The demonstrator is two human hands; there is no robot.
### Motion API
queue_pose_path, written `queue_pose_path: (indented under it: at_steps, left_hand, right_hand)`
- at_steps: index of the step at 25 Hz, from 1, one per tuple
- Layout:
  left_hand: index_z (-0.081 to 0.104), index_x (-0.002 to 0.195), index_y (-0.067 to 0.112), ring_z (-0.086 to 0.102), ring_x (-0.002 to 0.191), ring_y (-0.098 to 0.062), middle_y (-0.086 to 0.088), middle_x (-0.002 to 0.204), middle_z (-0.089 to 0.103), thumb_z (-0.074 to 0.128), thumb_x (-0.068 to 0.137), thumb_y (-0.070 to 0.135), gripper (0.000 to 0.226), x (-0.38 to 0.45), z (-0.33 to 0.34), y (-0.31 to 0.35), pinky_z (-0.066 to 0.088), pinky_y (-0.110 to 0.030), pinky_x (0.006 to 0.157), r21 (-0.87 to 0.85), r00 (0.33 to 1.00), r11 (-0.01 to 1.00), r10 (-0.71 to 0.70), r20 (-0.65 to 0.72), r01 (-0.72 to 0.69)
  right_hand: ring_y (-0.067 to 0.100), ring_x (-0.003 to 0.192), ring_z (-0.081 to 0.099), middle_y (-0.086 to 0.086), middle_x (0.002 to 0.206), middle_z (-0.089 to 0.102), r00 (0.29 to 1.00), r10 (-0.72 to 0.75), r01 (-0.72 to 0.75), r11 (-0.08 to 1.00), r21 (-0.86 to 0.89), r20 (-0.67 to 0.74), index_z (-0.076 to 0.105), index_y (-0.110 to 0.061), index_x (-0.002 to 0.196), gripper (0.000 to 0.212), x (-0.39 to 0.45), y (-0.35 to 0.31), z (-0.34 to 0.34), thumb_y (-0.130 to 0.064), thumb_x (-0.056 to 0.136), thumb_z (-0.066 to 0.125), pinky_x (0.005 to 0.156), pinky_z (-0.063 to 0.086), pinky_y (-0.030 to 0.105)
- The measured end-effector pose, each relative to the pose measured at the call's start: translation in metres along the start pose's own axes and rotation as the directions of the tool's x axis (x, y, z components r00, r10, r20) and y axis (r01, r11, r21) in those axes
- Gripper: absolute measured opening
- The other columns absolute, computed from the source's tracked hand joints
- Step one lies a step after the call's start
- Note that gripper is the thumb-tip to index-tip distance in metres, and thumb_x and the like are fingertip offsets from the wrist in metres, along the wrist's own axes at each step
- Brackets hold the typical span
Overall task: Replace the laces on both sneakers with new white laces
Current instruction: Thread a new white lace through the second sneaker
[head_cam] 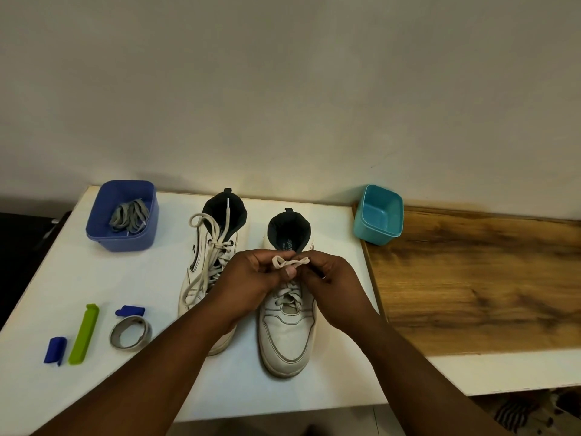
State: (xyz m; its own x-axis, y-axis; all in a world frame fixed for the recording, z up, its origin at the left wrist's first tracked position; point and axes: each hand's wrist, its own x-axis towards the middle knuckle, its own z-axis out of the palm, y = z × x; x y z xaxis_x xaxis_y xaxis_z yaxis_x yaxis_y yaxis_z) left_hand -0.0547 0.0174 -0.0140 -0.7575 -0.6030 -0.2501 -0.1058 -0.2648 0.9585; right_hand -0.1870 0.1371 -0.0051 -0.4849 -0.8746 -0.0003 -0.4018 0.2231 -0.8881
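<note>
Spanning the whole lower field, a white tabletop (151, 391) carries everything, with a plain wall beyond the grip and a wood-grain surface (471, 278) off to its right. Directly beneath the grip stands the right sneaker (287, 338), its long axis running from the toe, nearest the person, away toward the wall; the left sneaker (201, 278) lies parallel just to the grip's left, loosely laced. Both hands meet above the right sneaker's tongue: the left hand (251, 275) and right hand (333, 278) each pinch one end of a small bow in the lace (290, 263), fingers curled and pressed on it, neither hand clearly nearer. The bow's loops lie crosswise to the shoe's axis, so the coming pull probably runs sideways, outward from the knot. Far left of the grip, a blue tub (94, 229) holds grey laces (129, 215); far right sits a teal tub (379, 237). Near left lie a coiled grey strip (130, 333), a green clip (83, 335) and two blue pieces (55, 349).
</note>
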Motion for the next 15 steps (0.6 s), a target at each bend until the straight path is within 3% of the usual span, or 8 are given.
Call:
queue_pose_path:
  at_steps: [3, 5, 7, 9, 11, 13, 15]
  left_hand:
    - [0.077, 0.110, 0.016, 0.075, 0.095, -0.014, 0.000, 0.096, 0.079, 0.076, 0.087, 0.009, 0.024, -0.001, 0.002, 0.000, 0.058, -0.029, 0.091, 0.050, 0.998, 0.998, 0.027, -0.058, -0.024]
    - [0.079, 0.105, 0.016, 0.075, 0.091, -0.011, 0.002, 0.091, 0.079, 0.074, 0.090, 0.013, 0.016, -0.002, 0.006, 0.002, 0.058, -0.028, 0.087, 0.094, 0.990, 0.995, 0.055, -0.127, -0.043]
    - [0.081, 0.095, 0.019, 0.075, 0.083, -0.011, 0.004, 0.082, 0.079, 0.074, 0.091, 0.018, 0.008, -0.005, 0.009, 0.004, 0.058, -0.029, 0.080, 0.145, 0.977, 0.988, 0.087, -0.195, -0.059]
    - [0.081, 0.086, 0.021, 0.075, 0.076, -0.015, 0.003, 0.075, 0.077, 0.073, 0.091, 0.024, 0.010, -0.006, 0.008, 0.004, 0.060, -0.038, 0.076, 0.265, 0.965, 0.959, 0.159, -0.208, -0.101]
    - [0.082, 0.092, 0.026, 0.072, 0.075, -0.010, 0.007, 0.076, 0.076, 0.071, 0.093, 0.030, 0.011, -0.008, 0.006, 0.001, 0.059, -0.040, 0.077, 0.428, 0.955, 0.887, 0.259, -0.147, -0.175]
    - [0.079, 0.105, 0.034, 0.069, 0.083, -0.006, 0.011, 0.086, 0.077, 0.066, 0.095, 0.036, 0.017, -0.010, 0.004, 0.000, 0.056, -0.035, 0.080, 0.636, 0.916, 0.729, 0.392, -0.084, -0.253]
    - [0.077, 0.112, 0.037, 0.065, 0.091, -0.012, 0.008, 0.093, 0.076, 0.054, 0.096, 0.045, 0.029, -0.009, 0.001, 0.002, 0.052, -0.036, 0.083, 0.758, 0.875, 0.575, 0.483, -0.010, -0.309]
  right_hand:
    - [0.007, 0.094, 0.070, -0.012, 0.096, 0.076, 0.999, -0.013, 0.012, 0.999, -0.044, -0.031, 0.075, -0.027, 0.107, 0.021, -0.001, 0.002, 0.004, -0.011, 0.101, 0.062, 0.084, 0.056, 0.026]
    - [0.009, 0.076, 0.066, -0.008, 0.081, 0.070, 0.993, 0.015, -0.025, 0.996, -0.082, -0.120, 0.065, -0.028, 0.099, 0.008, -0.003, 0.001, 0.008, -0.021, 0.098, 0.070, 0.068, 0.053, 0.025]
    - [0.011, 0.066, 0.061, -0.007, 0.074, 0.065, 0.983, -0.025, -0.014, 0.978, -0.207, -0.182, 0.056, -0.030, 0.098, 0.015, -0.007, -0.001, 0.010, -0.028, 0.097, 0.070, 0.058, 0.048, 0.022]
    - [0.006, 0.074, 0.062, -0.012, 0.086, 0.070, 0.979, -0.138, 0.077, 0.932, -0.355, -0.149, 0.063, -0.035, 0.114, 0.013, -0.010, -0.002, 0.009, -0.032, 0.101, 0.063, 0.065, 0.048, 0.019]
    - [0.005, 0.085, 0.061, -0.010, 0.097, 0.073, 0.971, -0.214, 0.142, 0.872, -0.469, -0.104, 0.069, -0.033, 0.123, 0.023, -0.009, 0.000, 0.010, -0.035, 0.105, 0.054, 0.075, 0.047, 0.018]
    - [0.009, 0.089, 0.059, -0.007, 0.099, 0.070, 0.979, -0.190, 0.120, 0.828, -0.548, -0.073, 0.070, -0.028, 0.116, 0.029, -0.005, 0.001, 0.011, -0.037, 0.104, 0.046, 0.078, 0.049, 0.026]
    - [0.012, 0.091, 0.053, -0.005, 0.098, 0.064, 0.987, -0.157, 0.113, 0.823, -0.556, -0.032, 0.064, -0.024, 0.110, 0.029, -0.005, 0.005, 0.010, -0.038, 0.104, 0.040, 0.080, 0.048, 0.031]
